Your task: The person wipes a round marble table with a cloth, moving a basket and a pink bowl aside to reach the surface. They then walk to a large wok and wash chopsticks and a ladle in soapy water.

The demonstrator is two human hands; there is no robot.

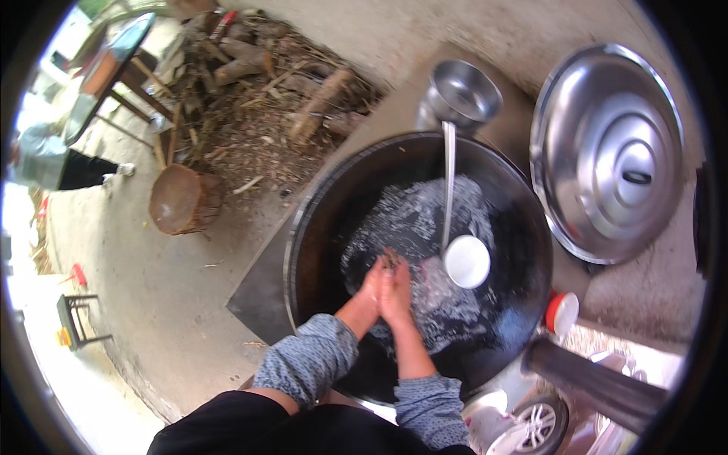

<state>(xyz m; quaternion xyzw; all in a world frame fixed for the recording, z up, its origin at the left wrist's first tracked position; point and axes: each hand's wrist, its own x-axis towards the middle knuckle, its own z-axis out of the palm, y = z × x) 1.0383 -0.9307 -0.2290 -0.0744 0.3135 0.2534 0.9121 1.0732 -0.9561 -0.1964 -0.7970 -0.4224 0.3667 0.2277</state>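
Note:
My left hand (pixel 371 286) and my right hand (pixel 396 293) are pressed together, palm to palm, over a large dark wok (pixel 315 244). A small dark patch shows at their fingertips; whether they hold anything between them is unclear. Rippling water (pixel 406 207) with whitish streaks lies in the wok. Just right of my hands is a white bowl (pixel 467 261), beside a blurred pinkish patch in the water. A long-handled steel dipper (pixel 465 94) rests at the wok's far side, its handle reaching in over the water towards the bowl.
A large steel lid (pixel 603 159) leans against the wall at right. Near the rim stands a red-and-white bowl (pixel 562 314). Firewood (pixel 244 62) is piled at far left, by a wooden stump (pixel 185 199). A person (pixel 62 162) is near a table (pixel 108 74). A car wheel (pixel 537 426) shows at lower right.

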